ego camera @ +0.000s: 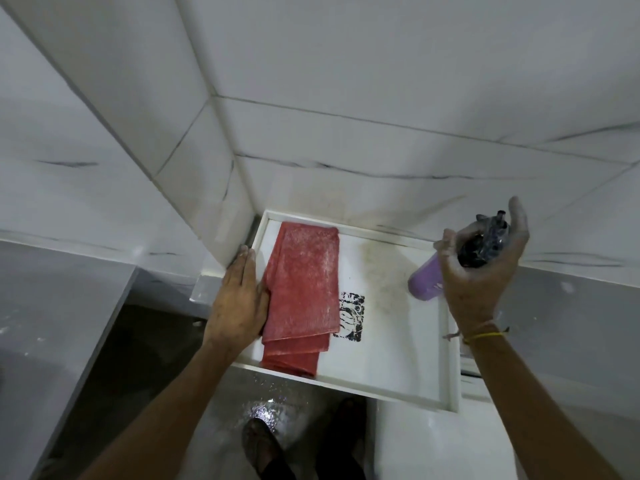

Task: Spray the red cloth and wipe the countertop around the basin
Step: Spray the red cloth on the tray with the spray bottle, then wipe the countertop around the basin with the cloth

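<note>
- The red cloth (pixel 300 296) lies folded in the white basin (pixel 394 382).
- The left hand (pixel 235 299) lies flat, fingers together, touching the cloth's left edge.
- The right hand (pixel 479 271) grips a purple spray bottle (pixel 424 284), well apart from the cloth.

Red cloth (pixel 300 285): woven, finely ribbed, matt, pale dusty film; white basin (pixel 391 344) under it: smooth, semi-gloss, grimy smudges beyond cloth; spray bottle (pixel 426 282) right of cloth: smooth lilac plastic, black glossy head; wall tiles (pixel 381 81) behind: polished marble-look.

text: none legible | black mark (pixel 350 316) on basin (pixel 398 341): unreadable
</note>
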Available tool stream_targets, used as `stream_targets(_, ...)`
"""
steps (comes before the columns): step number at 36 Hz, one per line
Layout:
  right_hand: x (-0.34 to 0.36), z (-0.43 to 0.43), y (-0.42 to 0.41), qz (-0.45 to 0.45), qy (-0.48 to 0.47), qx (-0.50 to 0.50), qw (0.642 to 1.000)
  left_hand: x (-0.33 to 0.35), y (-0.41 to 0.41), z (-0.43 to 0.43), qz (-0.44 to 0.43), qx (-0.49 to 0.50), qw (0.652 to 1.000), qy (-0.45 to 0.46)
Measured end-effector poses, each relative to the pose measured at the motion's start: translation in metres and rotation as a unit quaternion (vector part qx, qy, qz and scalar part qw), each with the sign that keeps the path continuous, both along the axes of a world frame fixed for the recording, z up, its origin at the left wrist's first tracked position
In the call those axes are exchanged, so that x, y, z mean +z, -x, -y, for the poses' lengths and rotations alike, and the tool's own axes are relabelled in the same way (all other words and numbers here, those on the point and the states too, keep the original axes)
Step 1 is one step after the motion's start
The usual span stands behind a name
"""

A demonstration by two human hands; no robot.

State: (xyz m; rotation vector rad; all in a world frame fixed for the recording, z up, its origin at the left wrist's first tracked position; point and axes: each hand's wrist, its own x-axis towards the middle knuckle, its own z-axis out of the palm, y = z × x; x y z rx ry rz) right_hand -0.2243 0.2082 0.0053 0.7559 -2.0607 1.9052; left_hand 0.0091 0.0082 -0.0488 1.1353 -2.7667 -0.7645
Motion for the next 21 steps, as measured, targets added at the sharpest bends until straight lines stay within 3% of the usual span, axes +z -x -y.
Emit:
stream_targets(5, -0.008, -0.002, 0.009, -0.008, -0.024, 0.018, 1.000, -0.001, -0.001, 0.000, 0.005, -0.001, 1.000, 0.007)
stream_targets(15, -0.010, -0.012, -0.006, 0.078, -0.098, 0.057, 0.990, -0.001, -0.001, 0.000, 0.017, 0.000, 1.000, 0.006)
stream_targets(21, -0.015, -0.025, -0.015, 0.093, -0.126, 0.039, 0.987, 0.015, 0.003, -0.009, -0.048, -0.021, 0.994, 0.094)
